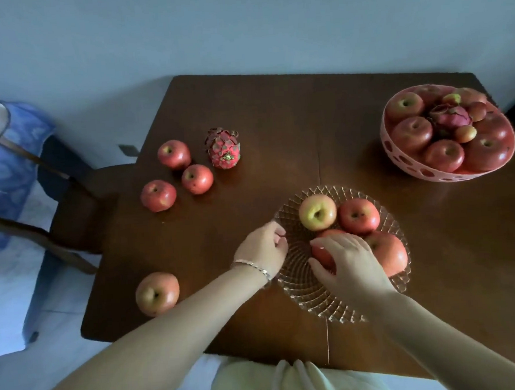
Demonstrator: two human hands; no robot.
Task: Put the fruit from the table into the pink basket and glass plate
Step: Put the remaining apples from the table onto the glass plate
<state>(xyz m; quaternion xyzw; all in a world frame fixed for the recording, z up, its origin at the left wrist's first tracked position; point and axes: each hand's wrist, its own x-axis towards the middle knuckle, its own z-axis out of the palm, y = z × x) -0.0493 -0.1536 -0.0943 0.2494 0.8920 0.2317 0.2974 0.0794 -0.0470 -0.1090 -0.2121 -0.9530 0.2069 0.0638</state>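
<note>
Wooden table [276,133], right grip [349,264] holding apple [321,255]

Blue wall [239,24], dark wooden chair [82,208]

- Left hand [261,249] reaches out on a bare arm, fingers curled on the edge of the plate [301,291].
- Right hand [349,264] reaches out too, fingers wrapped round an apple [323,255].

A home dining room: a wooden table [276,127] against a plain wall, a wooden chair [79,205] beside it.
</note>
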